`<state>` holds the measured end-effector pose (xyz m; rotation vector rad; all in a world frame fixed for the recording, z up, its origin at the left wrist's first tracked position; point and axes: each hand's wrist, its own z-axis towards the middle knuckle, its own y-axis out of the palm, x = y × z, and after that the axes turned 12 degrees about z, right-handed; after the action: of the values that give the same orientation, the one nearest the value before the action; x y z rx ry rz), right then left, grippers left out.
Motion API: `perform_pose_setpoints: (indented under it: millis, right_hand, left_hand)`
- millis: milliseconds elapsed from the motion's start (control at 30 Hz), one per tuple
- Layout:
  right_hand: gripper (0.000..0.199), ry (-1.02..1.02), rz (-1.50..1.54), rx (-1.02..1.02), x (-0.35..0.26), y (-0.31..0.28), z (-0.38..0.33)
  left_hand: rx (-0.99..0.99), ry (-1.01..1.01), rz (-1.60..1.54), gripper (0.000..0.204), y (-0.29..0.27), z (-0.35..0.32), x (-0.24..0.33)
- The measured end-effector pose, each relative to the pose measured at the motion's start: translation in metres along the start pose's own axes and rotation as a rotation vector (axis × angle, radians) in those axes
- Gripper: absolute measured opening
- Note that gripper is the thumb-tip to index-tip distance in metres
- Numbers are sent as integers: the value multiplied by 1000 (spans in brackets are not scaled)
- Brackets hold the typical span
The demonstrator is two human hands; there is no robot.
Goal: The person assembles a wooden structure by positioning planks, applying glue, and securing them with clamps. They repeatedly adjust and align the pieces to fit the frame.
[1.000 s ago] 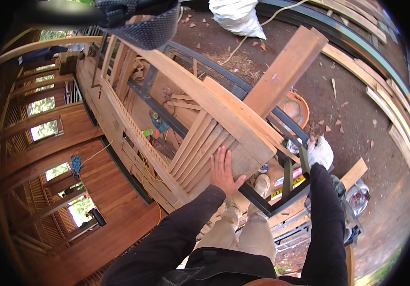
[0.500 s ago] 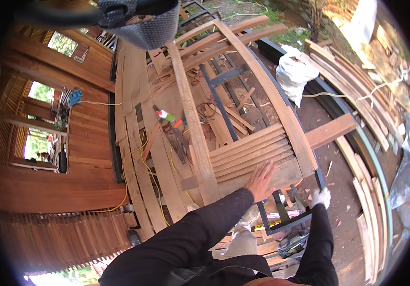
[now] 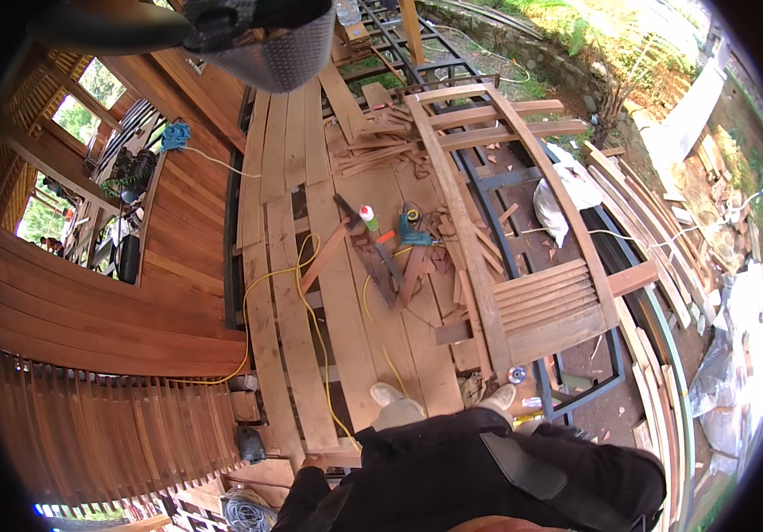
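Observation:
My left hand [image 3: 315, 463] is low in the picture, beside the end of a wooden board [image 3: 342, 458]. It is small and partly hidden by the sleeve, so its fingers cannot be made out. My right hand is out of sight behind my dark-sleeved body. Ahead to the right lies a long wooden frame [image 3: 454, 213] with a louvred section of slats [image 3: 546, 297] at its near end. It rests across black metal framing [image 3: 587, 402]. No hand touches the wooden frame now.
A teal power drill [image 3: 414, 229], a glue-like bottle [image 3: 368, 217] and wood offcuts [image 3: 381, 160] lie on the plank deck [image 3: 337, 293]. A yellow cord [image 3: 313, 310] crosses it; gaps show between planks. A wooden wall [image 3: 177, 257] stands left. Timber stacks and a white sack [image 3: 554, 208] are right.
My left hand has left the slatted end of the frame and moved down to the lower left. My gloved right hand has left the black metal bar and the picture. The view has shifted.

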<state>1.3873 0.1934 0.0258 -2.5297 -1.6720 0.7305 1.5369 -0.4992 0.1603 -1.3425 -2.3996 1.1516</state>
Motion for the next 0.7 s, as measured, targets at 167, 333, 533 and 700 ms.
perform_pose_setpoints:
  millis: [167,333,533,700]
  right_hand:
    - [37,-346,-742,113,-83,-113,88]
    - [39,-425,128,305,-394,-150,9]
    - [25,-687,-216,296,-447,-142,51]
    - [16,-69,-229,56,-422,-132,135]
  left_hand:
    - [-317,312,339,68,35,43,-62]
    - [-181,164,-103,61,-11,57,-112]
    - [-244,35,-1047,54,-125,135,-44]
    - [-181,217,-995,51,-232,224,-35]
